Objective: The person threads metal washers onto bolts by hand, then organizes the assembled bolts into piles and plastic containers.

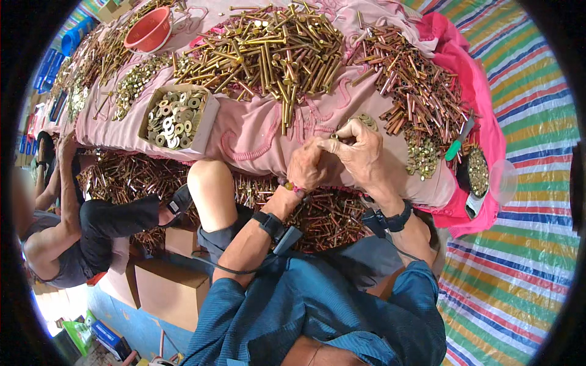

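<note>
My left hand (pixel 307 163) and my right hand (pixel 360 152) meet over the front of the pink cloth (pixel 244 131). Both are closed, fingertips pinched close together. Between them shows a small, dark brassy bit that I cannot make out; the fingers hide most of it. Just beyond my right hand lies a little heap of washers (pixel 368 120). Long brass-coloured bolts (pixel 268 55) are piled behind my hands. To the right spreads a pile of coppery metal sleeves (pixel 415 85), with loose nuts (pixel 421 157) at its near end. Left of my hands, a cardboard box (pixel 207 126) holds flat washers (pixel 177 119).
A red bowl (pixel 148 30) stands at the back left. On the right lie a green-handled tool (pixel 453 150) and a container of small metal parts (pixel 478 172). Metal pieces (pixel 131 180) are heaped below the cloth. Another person (pixel 58 244) sits at left, near cartons (pixel 168 290).
</note>
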{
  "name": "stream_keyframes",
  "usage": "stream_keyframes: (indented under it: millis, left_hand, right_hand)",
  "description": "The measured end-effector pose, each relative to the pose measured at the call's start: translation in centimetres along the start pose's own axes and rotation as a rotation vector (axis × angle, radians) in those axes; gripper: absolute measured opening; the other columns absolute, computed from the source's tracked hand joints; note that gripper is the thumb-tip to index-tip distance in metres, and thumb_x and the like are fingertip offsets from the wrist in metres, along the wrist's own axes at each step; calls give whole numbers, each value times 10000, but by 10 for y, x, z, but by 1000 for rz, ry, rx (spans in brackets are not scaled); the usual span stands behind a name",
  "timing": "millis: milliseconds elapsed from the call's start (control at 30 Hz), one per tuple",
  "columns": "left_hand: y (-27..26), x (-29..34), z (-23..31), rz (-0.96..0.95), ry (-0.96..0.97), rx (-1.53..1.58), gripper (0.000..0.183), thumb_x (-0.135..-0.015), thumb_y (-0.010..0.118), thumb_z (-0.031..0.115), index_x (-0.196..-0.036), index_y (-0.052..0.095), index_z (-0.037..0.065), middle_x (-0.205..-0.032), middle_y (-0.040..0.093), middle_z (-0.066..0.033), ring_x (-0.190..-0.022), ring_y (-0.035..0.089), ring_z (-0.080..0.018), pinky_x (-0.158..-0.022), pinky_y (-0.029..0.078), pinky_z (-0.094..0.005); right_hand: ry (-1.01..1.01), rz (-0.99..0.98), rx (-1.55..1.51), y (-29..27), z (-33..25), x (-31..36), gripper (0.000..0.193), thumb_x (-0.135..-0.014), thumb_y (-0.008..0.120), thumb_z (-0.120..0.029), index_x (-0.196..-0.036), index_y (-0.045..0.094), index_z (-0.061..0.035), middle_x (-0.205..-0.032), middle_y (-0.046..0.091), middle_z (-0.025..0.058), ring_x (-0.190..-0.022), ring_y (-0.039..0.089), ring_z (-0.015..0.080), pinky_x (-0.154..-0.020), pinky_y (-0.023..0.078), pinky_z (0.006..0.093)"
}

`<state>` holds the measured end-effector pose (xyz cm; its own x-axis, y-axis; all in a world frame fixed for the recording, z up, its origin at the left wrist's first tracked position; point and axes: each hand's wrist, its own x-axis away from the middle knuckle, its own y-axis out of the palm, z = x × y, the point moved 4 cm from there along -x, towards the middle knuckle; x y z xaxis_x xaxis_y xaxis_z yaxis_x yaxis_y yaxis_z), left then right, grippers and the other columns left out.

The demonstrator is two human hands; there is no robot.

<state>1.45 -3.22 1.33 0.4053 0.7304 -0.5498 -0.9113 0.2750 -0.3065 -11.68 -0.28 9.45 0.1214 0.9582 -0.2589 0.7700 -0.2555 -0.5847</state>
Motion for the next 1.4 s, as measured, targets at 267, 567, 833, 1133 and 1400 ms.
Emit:
stream_keyframes:
  millis: [267,567,833,1133,1400]
  left_hand:
    - [5,6,-10,-21,-48,-21,383,-721,675,-12,-1081,572,65,-901,615,-195,-819,641,-452,-669,523,-483]
    - [2,8,-9,-31,-49,-21,385,-726,668,-27,-1093,595,66,-918,642,-187,-830,655,-432,-683,528,-472]
    - [-21,9,9,-425,-134,62,369,-807,611,6,-1165,676,71,-995,695,-162,-929,660,-370,-826,526,-431]
    - [-27,33,8,-354,-105,117,272,-754,554,53,-991,684,30,-998,708,-133,-998,646,-338,-886,516,-438]
    - [-34,26,9,-154,-351,215,245,-844,536,24,-1048,668,-6,-840,675,-176,-793,670,-329,-742,543,-402]
  right_hand:
    - [-81,1,51,-5,-7,0,240,-803,818,-172,-913,680,-9,-863,662,121,-777,668,253,-706,533,349]
    - [-240,8,29,-6,-3,-1,397,-790,843,-338,-818,627,-6,-770,624,94,-624,599,231,-587,475,388]
    - [-244,-41,140,14,6,-51,98,-903,679,-152,-970,712,-88,-874,651,136,-760,660,329,-648,528,420]
    - [-636,-373,702,85,6,-82,281,-891,533,-22,-1122,636,-145,-903,539,171,-745,648,358,-649,516,476]
    - [-609,-235,428,63,10,-81,194,-844,647,-21,-1018,613,-99,-858,546,144,-745,642,351,-619,522,449]
